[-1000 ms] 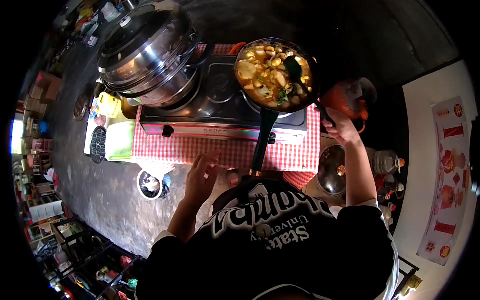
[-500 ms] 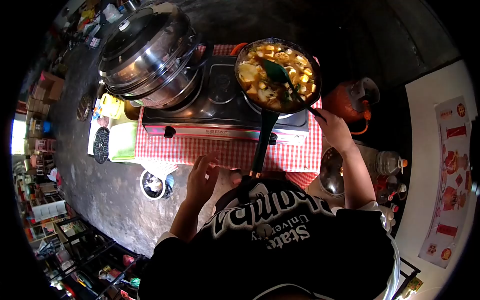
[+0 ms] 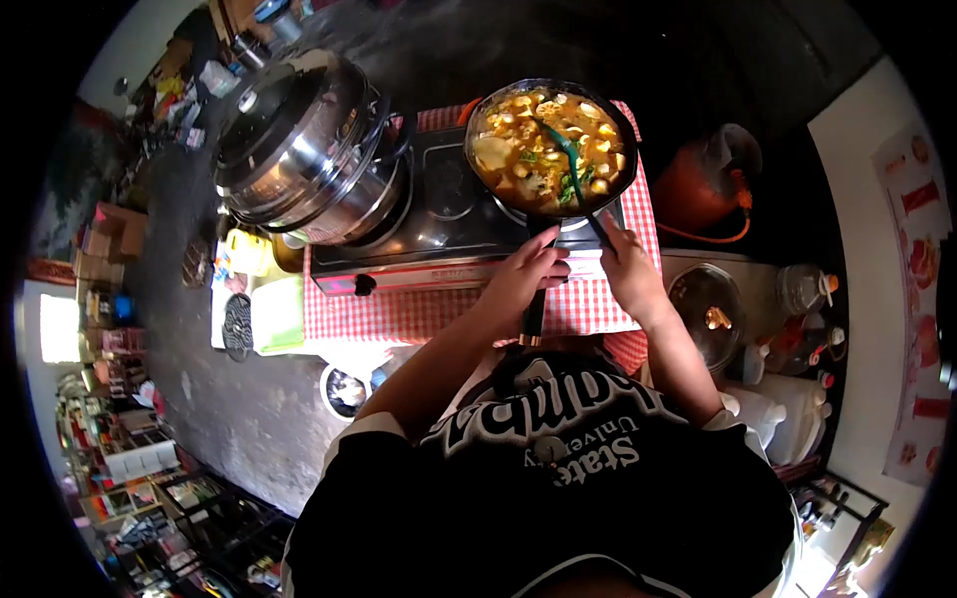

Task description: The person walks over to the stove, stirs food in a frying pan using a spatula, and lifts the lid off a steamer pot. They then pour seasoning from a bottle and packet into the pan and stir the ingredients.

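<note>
Left hand [image 3: 528, 274] is wrapped over the long black handle [image 3: 533, 317] of a deep frying pan [image 3: 629, 167], and the right hand [image 3: 626, 261] has a pretty snug grip on a dark green spatula [image 3: 572, 154]. Hands are close together, right by the near edge of the pan. Spatula's blade end is down in the stew [image 3: 510, 128], which is a chunky orange-brown deal with pale lumps and some leafy green bits near the spatula.

Pan's sitting on the right side of a two-burner gas stove [image 3: 454, 239], handle pointing back at the wearer. On the left burner there's a big stainless steamer pot [image 3: 349, 194], lid [image 3: 274, 120] on. Everything's up on a desk [image 3: 399, 319] with a red-and-white gingham cloth.

Off to the right there's an orange gas cylinder [image 3: 688, 189] with an orange hose [image 3: 738, 234], plus a see-through pan lid [image 3: 703, 334] lying lower down and a few plastic bottles [image 3: 797, 289]. Left of the stove: a yellow container [image 3: 249, 254], and a white bucket [image 3: 332, 394] on the floor [image 3: 269, 429].
</note>
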A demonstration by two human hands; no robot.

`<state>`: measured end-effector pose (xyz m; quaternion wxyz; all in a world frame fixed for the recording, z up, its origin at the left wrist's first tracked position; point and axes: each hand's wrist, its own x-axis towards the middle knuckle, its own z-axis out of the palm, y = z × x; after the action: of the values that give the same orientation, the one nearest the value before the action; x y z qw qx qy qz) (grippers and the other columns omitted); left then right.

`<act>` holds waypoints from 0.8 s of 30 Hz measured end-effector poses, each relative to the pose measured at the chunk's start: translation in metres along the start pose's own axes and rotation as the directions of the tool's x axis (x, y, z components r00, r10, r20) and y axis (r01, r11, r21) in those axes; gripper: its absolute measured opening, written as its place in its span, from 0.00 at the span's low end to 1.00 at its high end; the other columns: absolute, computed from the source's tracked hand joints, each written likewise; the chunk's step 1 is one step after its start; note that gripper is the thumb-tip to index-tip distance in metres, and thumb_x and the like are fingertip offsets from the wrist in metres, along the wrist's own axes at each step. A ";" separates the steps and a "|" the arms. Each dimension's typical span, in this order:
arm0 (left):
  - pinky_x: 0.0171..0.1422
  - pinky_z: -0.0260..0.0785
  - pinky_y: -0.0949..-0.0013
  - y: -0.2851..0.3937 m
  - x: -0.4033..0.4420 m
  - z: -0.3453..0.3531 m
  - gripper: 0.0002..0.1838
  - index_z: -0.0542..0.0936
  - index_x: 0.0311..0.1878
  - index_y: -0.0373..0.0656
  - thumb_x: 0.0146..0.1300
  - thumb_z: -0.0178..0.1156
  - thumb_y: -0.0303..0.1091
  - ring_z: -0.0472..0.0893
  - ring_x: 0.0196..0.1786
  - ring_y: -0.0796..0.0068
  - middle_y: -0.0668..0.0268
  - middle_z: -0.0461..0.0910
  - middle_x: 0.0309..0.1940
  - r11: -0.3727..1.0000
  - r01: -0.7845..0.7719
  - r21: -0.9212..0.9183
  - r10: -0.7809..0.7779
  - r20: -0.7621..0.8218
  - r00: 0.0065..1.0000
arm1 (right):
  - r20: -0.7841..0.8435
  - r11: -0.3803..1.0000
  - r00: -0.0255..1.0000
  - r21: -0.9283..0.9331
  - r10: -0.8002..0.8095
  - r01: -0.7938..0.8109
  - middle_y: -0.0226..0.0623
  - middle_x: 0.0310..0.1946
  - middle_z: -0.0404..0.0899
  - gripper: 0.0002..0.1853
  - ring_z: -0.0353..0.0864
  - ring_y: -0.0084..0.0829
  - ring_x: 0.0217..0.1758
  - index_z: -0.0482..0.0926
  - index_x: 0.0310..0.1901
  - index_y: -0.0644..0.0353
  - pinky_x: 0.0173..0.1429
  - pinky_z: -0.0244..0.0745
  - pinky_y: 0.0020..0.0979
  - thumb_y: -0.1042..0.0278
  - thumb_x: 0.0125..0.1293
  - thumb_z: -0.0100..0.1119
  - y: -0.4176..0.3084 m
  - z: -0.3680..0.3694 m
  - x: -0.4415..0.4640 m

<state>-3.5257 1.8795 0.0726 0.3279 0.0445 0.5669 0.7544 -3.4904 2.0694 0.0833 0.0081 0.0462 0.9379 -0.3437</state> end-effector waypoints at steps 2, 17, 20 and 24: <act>0.56 0.67 0.69 -0.005 0.013 0.001 0.28 0.54 0.69 0.44 0.70 0.46 0.41 0.75 0.52 0.70 0.61 0.73 0.52 0.993 0.053 -0.110 -0.049 0.037 0.998 | -0.019 0.992 0.998 0.114 0.054 -0.052 0.55 0.52 0.69 0.28 0.69 0.49 0.57 0.59 0.64 0.63 0.60 0.64 0.37 0.69 0.63 0.49 -0.026 0.008 -0.015; 0.59 0.65 0.59 0.100 -0.023 -0.072 0.24 0.60 0.67 0.50 0.67 0.43 0.36 0.73 0.56 0.52 0.52 0.69 0.57 -0.317 0.131 0.939 -0.004 -0.139 0.990 | 0.168 0.877 0.985 0.479 -0.043 -0.043 0.43 0.62 0.66 0.30 0.77 0.28 0.44 0.57 0.67 0.56 0.53 0.71 0.29 0.78 0.63 0.51 0.010 0.012 -0.112; 0.56 0.66 0.57 0.114 -0.029 -0.068 0.23 0.62 0.66 0.54 0.68 0.43 0.39 0.75 0.52 0.53 0.50 0.75 0.50 -0.240 0.127 0.963 0.153 -0.092 0.984 | 0.195 0.823 0.971 0.522 0.138 -0.222 0.41 0.61 0.67 0.26 0.77 0.25 0.45 0.60 0.65 0.60 0.52 0.72 0.27 0.75 0.64 0.50 0.057 0.010 -0.138; 0.47 0.71 0.51 0.115 0.020 -0.086 0.20 0.69 0.60 0.48 0.68 0.42 0.41 0.79 0.41 0.49 0.49 0.80 0.37 -0.277 0.161 0.947 0.354 -0.055 0.934 | 0.185 0.817 0.945 0.477 0.269 -0.326 0.45 0.44 0.79 0.24 0.81 0.32 0.38 0.64 0.63 0.58 0.45 0.73 0.30 0.66 0.64 0.50 0.124 0.030 -0.166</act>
<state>-3.6303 1.8029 0.1382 0.0000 0.2115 0.9772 0.0208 -3.3139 2.1307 -0.0116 0.1008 0.1737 0.7955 -0.5717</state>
